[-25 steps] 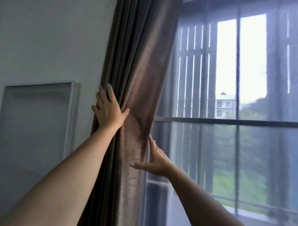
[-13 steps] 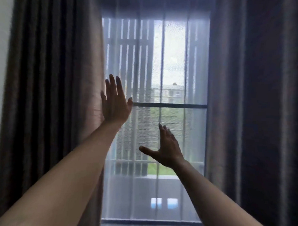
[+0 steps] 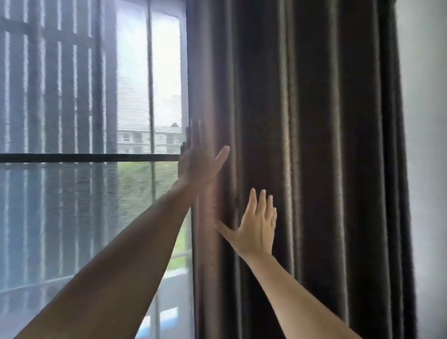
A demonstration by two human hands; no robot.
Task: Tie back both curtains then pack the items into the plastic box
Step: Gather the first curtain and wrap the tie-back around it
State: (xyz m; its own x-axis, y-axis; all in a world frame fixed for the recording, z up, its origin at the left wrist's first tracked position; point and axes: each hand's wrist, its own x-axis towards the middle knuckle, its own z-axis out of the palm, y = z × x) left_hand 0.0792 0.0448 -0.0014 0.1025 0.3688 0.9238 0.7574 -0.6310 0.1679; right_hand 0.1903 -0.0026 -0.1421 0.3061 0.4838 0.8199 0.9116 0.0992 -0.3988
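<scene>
— Nearest to us, how do our hands stand?

— Both are open and grip nothing. Our right hand (image 3: 257, 226) is the lower one, its fingers straight and spread over the folds of the dark brown pleated fabric curtain (image 3: 318, 153). Our left hand (image 3: 200, 157), blurred, is raised with straight fingers at that curtain's inner edge. We cannot tell whether either palm touches the cloth.

— So what could go wrong from here?

— We judge that the gathering has not begun. If we push with flat palms, the folds may slide past and spread loose, since nothing is closed round them. The left hand is just beside the sheer white net curtain (image 3: 67, 213). Fingers curling there could catch the net with the heavy cloth and bunch both together.

— And farther off?

— A hard downward pull could strain the hanging at the top, which is mostly out of view. We see no tie-back, and no hook on the grey wall (image 3: 432, 162), so we might gather the cloth and have nothing to bind it with. The plastic box and its items are not in view.
</scene>
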